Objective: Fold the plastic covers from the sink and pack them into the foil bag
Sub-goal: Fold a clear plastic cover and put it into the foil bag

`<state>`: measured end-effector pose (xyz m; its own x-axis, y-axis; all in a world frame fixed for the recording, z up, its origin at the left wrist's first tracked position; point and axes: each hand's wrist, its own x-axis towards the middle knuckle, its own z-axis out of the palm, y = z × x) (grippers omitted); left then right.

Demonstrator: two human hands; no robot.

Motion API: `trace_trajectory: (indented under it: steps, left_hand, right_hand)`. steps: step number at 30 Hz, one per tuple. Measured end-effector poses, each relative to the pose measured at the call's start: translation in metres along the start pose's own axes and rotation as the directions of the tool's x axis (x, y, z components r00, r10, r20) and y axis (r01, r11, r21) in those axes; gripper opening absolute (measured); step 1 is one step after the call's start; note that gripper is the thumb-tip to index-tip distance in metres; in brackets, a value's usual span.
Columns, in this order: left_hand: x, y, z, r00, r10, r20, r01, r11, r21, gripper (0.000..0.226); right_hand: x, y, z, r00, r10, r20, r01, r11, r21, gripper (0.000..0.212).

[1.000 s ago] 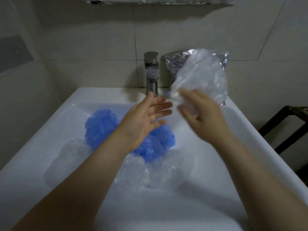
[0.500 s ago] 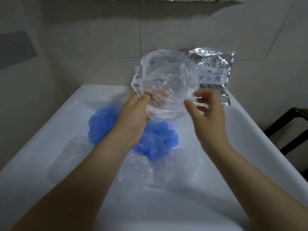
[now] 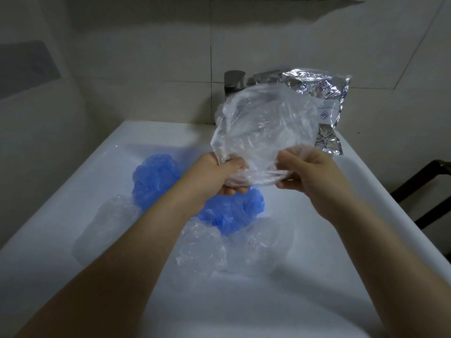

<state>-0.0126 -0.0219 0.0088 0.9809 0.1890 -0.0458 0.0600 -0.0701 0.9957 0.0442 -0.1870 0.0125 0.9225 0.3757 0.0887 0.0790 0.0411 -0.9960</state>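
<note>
A clear plastic cover (image 3: pixel 266 125) is held up above the sink, spread out like a round cap. My left hand (image 3: pixel 217 174) pinches its lower left edge and my right hand (image 3: pixel 310 172) pinches its lower right edge. Behind it, the silver foil bag (image 3: pixel 327 93) leans on the wall at the sink's back right corner. Two blue plastic covers (image 3: pixel 156 181) (image 3: pixel 234 211) lie crumpled in the basin. Clear covers (image 3: pixel 202 250) (image 3: pixel 109 220) lie around them, hard to tell apart from the white basin.
The white sink (image 3: pixel 366 215) fills the lower view, with a metal tap (image 3: pixel 233 84) at the back, partly hidden by the held cover. Tiled walls stand behind and to the left. A dark wooden frame (image 3: pixel 424 189) stands to the right of the sink.
The clear cover passed from my right hand to my left, then my right hand took hold of its other edge. Both hands now hold it spread and lower.
</note>
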Motion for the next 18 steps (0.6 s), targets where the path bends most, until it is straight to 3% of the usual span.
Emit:
trace_trajectory:
  steps: [3, 6, 9, 12, 13, 15, 18]
  left_hand:
    - [-0.0002, 0.0041, -0.0049, 0.999, -0.018, 0.031, 0.022, 0.987, -0.16, 0.01]
    - [0.0004, 0.0072, -0.0075, 0.997, -0.037, 0.066, 0.059, 0.925, -0.375, 0.022]
    - [-0.0013, 0.0083, -0.0053, 0.991, -0.063, 0.12, 0.122, 0.797, -0.591, 0.049]
    - [-0.0017, 0.0086, -0.0034, 0.986, -0.035, 0.163, 0.146, 0.655, -0.741, 0.046]
    - [-0.0021, 0.0092, -0.0036, 0.983, -0.01, 0.183, 0.148, 0.633, -0.76, 0.042]
    - [-0.0023, 0.0093, -0.0046, 0.981, 0.025, 0.191, 0.129, 0.65, -0.749, 0.027]
    - [0.002, 0.0034, -0.0046, 0.991, 0.003, 0.137, 0.086, 0.766, -0.637, 0.015]
  right_hand:
    - [0.0, -0.0049, -0.0059, 0.999, 0.015, 0.032, -0.014, 1.0, -0.012, 0.016]
    - [-0.0002, -0.0063, -0.0079, 0.995, 0.027, 0.092, -0.048, 0.97, 0.239, 0.02]
    - [-0.0012, -0.0062, -0.0052, 0.982, 0.067, 0.174, -0.137, 0.895, 0.425, 0.03]
    - [-0.0012, -0.0052, -0.0041, 0.971, 0.056, 0.233, -0.174, 0.834, 0.524, 0.006]
    - [-0.0001, -0.0042, -0.0056, 0.969, 0.052, 0.242, -0.179, 0.824, 0.538, 0.013]
    - [0.0015, -0.0026, -0.0099, 0.967, 0.05, 0.25, -0.182, 0.821, 0.542, 0.037]
    - [0.003, -0.0039, -0.0099, 0.975, 0.047, 0.217, -0.146, 0.873, 0.466, 0.024]
